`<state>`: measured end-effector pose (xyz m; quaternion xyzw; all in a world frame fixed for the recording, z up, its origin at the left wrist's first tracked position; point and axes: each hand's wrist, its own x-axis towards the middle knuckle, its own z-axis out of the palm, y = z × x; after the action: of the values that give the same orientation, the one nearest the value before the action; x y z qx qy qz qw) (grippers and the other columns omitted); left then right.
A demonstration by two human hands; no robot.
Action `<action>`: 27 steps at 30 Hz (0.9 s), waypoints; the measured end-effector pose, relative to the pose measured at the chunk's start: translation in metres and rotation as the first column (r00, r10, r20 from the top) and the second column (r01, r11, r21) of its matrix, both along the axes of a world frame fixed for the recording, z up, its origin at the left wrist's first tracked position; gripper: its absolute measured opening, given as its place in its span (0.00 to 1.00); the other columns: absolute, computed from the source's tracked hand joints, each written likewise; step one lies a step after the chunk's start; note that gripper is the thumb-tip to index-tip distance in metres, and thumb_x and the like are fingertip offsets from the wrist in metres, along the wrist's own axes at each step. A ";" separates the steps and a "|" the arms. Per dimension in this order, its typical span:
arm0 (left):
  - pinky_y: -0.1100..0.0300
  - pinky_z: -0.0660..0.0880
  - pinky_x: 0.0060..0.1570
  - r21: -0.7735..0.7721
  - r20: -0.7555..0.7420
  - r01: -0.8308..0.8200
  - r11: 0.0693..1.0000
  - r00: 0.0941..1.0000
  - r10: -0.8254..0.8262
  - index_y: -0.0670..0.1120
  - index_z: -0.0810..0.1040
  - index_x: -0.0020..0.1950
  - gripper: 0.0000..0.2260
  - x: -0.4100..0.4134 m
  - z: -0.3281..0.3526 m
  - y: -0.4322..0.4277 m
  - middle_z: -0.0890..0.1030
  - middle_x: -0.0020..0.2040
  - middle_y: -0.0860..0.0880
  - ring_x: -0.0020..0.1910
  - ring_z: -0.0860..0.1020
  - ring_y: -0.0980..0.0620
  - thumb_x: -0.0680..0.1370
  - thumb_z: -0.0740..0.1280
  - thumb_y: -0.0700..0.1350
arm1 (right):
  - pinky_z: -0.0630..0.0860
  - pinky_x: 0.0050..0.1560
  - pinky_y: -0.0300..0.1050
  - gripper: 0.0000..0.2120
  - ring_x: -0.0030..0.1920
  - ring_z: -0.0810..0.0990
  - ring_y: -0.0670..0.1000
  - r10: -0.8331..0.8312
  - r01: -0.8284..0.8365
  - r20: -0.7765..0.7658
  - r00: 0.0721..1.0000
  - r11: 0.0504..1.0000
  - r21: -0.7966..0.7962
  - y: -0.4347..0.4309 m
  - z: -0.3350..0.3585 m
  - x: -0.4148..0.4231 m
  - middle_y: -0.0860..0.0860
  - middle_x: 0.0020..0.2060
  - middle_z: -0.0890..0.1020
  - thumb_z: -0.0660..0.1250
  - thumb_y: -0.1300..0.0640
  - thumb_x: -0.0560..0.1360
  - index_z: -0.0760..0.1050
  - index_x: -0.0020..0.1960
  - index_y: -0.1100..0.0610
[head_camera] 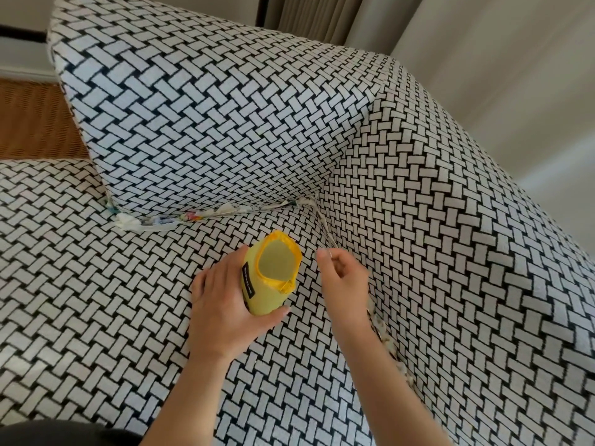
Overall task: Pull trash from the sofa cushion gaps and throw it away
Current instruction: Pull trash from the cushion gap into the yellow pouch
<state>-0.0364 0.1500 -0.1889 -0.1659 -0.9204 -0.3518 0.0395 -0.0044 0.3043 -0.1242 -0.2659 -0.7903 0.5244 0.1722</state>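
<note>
Honestly, what worries me from my end of the feed is that thin pale strip (pixel 323 225) tearing. It runs from the corner where the back cushion (pixel 209 107) meets the armrest (pixel 450 220) down to the right hand (pixel 344 278). It looks taut and flimsy, so 1 hard tug could snap it and leave the far piece buried in the gap.

Risk number 2: the yellow pouch (pixel 270 284) is soft, and its mouth only gapes because the left hand (pixel 222 304) props it on the seat cushion (pixel 96 300). If that grip sags, the mouth could fold and the strip would land on the sofa.

Fingers: the right hand's thumb and forefinger tips (pixel 322 256) pinch the strip's near end, and the others are loosely curled under. The left hand wraps the pouch body with the thumb across the near side; its other fingers are mostly hidden behind.

Plenty of trash to go: colourful crumpled scraps (pixel 154 220) are wedged under the back cushion, and pale bits (pixel 384 336) poke from the side gap just beside the right forearm. No bin in view, so I'm guessing the pouch takes it.
</note>
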 end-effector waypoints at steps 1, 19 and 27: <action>0.52 0.58 0.67 -0.017 0.002 0.001 1.000 1.000 -0.001 0.48 0.63 0.69 0.47 0.000 0.000 0.000 0.74 0.63 0.51 0.64 0.71 0.51 0.58 0.64 0.73 | 0.63 0.27 0.33 0.09 0.25 0.64 0.41 0.046 -0.049 -0.048 0.998 0.996 -0.071 -0.009 0.009 -0.001 0.45 0.23 0.70 0.64 0.57 0.76 0.77 0.38 0.56; 0.51 0.58 0.66 0.004 -0.008 -0.011 1.000 1.000 0.012 0.47 0.64 0.69 0.46 0.000 0.000 0.001 0.74 0.62 0.49 0.63 0.71 0.48 0.57 0.63 0.72 | 0.75 0.39 0.44 0.18 0.44 0.80 0.53 -0.259 -0.174 0.568 0.781 0.783 0.597 0.048 -0.039 0.019 0.52 0.46 0.81 0.52 0.44 0.79 0.68 0.64 0.52; 0.49 0.58 0.67 -0.008 0.033 0.011 1.000 0.999 -0.011 0.47 0.63 0.69 0.48 0.003 0.006 -0.001 0.72 0.64 0.48 0.64 0.70 0.47 0.56 0.64 0.73 | 0.75 0.39 0.46 0.14 0.43 0.79 0.55 -0.267 -0.138 0.582 0.768 0.819 0.557 0.052 -0.037 0.007 0.53 0.44 0.81 0.54 0.46 0.79 0.72 0.57 0.52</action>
<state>-0.0331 0.1493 -0.1829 -0.1653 -0.9215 -0.3509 0.0219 0.0028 0.3564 -0.1613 -0.3919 -0.9099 0.1352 -0.0157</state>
